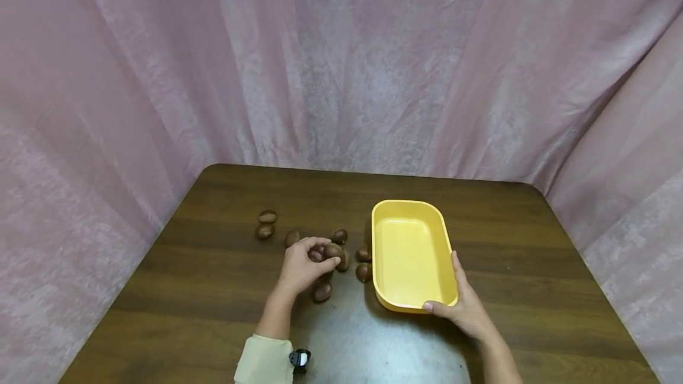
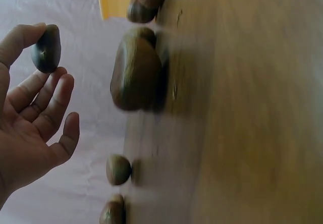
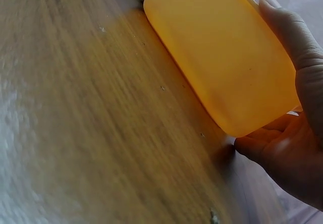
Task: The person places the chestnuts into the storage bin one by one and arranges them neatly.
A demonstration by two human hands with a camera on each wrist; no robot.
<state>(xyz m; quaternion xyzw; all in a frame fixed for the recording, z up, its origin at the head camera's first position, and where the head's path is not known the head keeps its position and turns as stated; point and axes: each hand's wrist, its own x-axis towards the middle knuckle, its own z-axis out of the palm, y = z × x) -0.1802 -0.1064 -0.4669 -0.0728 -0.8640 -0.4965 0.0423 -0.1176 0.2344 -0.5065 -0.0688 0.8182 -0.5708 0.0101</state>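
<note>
My left hand point(image 1: 302, 266) pinches a brown chestnut point(image 1: 333, 251) between thumb and fingertips, lifted above the table. In the left wrist view that held chestnut point(image 2: 46, 49) hangs apart from the others. Under and around the hand lie several more chestnuts point(image 1: 322, 292), some partly hidden by it. A yellow rectangular tub point(image 1: 395, 306) stands to the right, its inside bare. My right hand point(image 1: 465, 311) grips the tub's near right corner, thumb on the rim. The right wrist view shows its fingers point(image 3: 252, 146) against the tub's outer wall.
Two chestnuts point(image 1: 265, 231) lie farther left on the dark wooden table point(image 1: 533, 265). Another pair point(image 1: 364, 272) sits close against the tub's left side. Pink curtains point(image 1: 341, 64) hang behind the table and along both sides.
</note>
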